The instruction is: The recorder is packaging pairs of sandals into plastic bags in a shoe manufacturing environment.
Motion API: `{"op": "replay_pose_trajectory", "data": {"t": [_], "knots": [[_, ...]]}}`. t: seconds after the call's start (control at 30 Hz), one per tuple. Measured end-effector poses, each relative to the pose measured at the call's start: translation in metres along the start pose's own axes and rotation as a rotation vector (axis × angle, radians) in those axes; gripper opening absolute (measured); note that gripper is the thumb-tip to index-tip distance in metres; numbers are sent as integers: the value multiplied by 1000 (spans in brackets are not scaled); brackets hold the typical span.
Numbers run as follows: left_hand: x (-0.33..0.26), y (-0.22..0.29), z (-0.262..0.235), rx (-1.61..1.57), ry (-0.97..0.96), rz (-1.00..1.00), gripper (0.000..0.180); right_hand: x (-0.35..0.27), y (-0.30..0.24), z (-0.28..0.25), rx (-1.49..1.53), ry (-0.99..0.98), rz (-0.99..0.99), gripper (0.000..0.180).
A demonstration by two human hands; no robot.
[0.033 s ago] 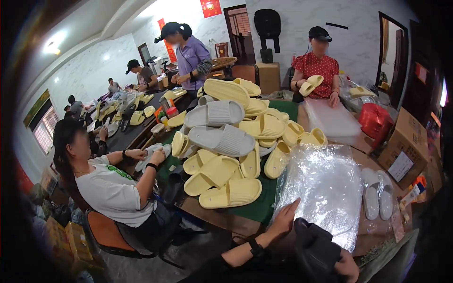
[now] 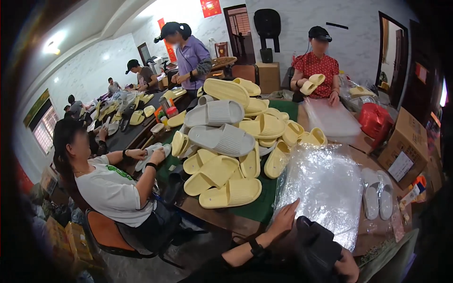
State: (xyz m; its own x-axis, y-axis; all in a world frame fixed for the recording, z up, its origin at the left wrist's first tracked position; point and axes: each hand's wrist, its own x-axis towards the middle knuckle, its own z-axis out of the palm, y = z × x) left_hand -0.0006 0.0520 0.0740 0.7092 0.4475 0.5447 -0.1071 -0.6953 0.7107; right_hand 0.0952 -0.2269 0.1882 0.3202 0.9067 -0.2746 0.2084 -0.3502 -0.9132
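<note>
Table: long wooden table with a green mat under the middle, and it runs way back into a white-walled room with doors at the far end.
Pile: big heap of yellow slippers with a couple of grey slippers on top, sitting on the mat, left of the bags.
Bags: stack of clear plastic bags, shiny and crinkly, right at the near edge of the table in front of the wearer.
Left hand: left hand lies flat on the lower-left corner of the bags, fingers spread, not gripping anything, watch on the wrist.
Right hand: right hand is low at the bottom edge, mostly behind a black object it seems to have hold of, but honestly can't tell how it's gripping.
White pair: two white slippers lying side by side just right of the bags.
Boxes: cardboard box at the right, a red bag behind it.
People: one in a white shirt seated at left, one in purple standing, one in red across the table holding a yellow slipper, more further back.
</note>
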Motion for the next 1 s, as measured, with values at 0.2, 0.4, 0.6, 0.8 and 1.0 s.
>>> {"op": "replay_pose_trajectory", "data": {"t": [0.2,0.4,0.6,0.8,1.0], "knots": [[10,32,-4,-4,103,-4,35,16,9,13,240,318,-75,42],[16,56,-8,18,112,-50,35,28,-20,15,-354,536,-122,27],[19,61,-8,-54,-2,-59,37,38,2,29,-687,630,-135,31],[9,71,-2,41,-162,61,41,49,12,36,-727,601,-113,35],[-3,82,11,126,-417,194,43,77,23,41,-618,861,-137,42]]}}
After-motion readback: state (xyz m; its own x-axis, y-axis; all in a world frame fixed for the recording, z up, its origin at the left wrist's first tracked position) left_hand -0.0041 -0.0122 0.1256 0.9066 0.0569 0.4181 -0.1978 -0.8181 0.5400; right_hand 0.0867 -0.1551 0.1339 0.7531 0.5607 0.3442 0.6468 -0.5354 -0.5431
